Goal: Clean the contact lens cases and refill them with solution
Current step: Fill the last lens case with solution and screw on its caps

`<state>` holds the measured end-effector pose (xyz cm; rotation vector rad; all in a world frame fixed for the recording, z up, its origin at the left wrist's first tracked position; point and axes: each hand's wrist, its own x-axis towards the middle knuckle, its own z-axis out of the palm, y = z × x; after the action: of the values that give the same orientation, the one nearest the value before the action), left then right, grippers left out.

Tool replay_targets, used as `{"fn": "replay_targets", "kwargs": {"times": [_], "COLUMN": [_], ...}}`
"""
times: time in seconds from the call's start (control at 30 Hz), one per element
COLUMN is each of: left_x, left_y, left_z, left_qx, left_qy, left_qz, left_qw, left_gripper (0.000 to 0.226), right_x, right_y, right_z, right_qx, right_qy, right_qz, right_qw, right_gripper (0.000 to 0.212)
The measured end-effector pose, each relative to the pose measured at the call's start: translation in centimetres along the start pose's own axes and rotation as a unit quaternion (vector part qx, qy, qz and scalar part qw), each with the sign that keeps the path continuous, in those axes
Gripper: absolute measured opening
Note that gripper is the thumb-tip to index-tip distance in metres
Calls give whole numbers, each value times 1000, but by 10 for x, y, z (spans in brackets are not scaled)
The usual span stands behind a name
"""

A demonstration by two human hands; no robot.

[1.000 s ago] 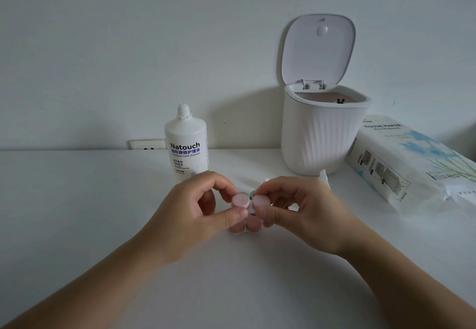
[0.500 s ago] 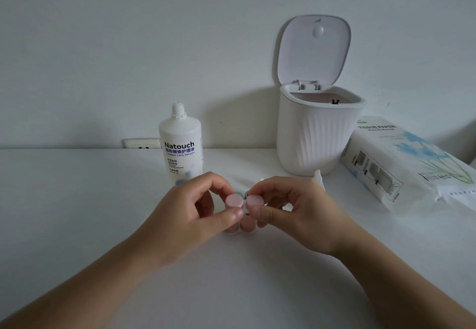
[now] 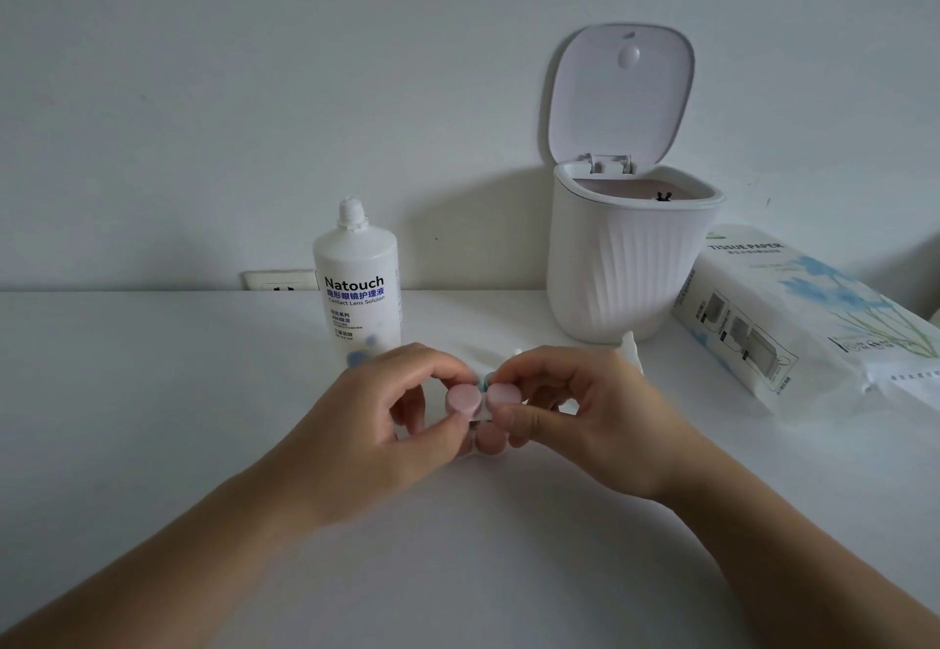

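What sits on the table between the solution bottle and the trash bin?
In the head view, only bare white table lies between the solution bottle and the trash bin.

White table [image 3: 152, 445] bears a solution bottle [image 3: 356, 287]; a lidded bin [image 3: 630, 267]; a tissue pack [image 3: 814, 323]

My left hand [image 3: 376, 424] and right hand [image 3: 575, 419] meet before me, thumbs and forefingers curled in pinches, forearms angled inward.

A white bottle [image 3: 356, 287] is showing "Natouch" and "Contact Lens Solution" beside smaller unreadable print; a wrapped pack [image 3: 803, 323] is displaying "TISSUE PAPER".
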<state>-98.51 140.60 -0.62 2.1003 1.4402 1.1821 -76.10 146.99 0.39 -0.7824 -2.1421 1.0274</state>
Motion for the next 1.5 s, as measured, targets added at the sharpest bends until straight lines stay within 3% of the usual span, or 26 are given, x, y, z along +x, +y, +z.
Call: {"fn": "replay_targets", "kwargs": {"times": [0.13,0.27,0.4,0.57,0.73,0.87,1.03,1.2,1.5], "left_x": [-2,-1,-1,-2,0,-2,-3,-1,0], "left_y": [-1,-1,5,4,2,4,3,2,3], "left_z": [0,-1,-1,-1,-1,-1,-1,-1,-7], "left_qx": [-12,-10,-2,-21,-18,-31,-46,-47,-98], "left_qy": [-27,22,4,-5,8,-26,-3,14,-25], "left_qz": [-20,-18,10,-14,-9,2,-45,-34,-57], "left_qw": [999,1000,1000,1000,1000,999,998,998,993], "left_gripper": [47,36,17,39,30,13,44,38,30], "right_x": [-1,0,0,-1,-1,-2,-2,-1,-3], "right_y": [-1,-2,-1,-1,-2,-2,-4,-5,-6], "right_z": [-1,0,-1,-1,-1,-1,-1,-1,0], "right_qx": [-1,2,-7,-3,1,2,-8,-10,-13], "right_qy": [-1,2,3,6,2,1,2,1,-21], "right_qz": [-1,3,4,0,-3,1,3,13,13], "right_qw": [1000,1000,1000,1000,1000,1000,1000,1000,1000], "right_gripper": [10,11,12,12,13,12,15,16,17]}}
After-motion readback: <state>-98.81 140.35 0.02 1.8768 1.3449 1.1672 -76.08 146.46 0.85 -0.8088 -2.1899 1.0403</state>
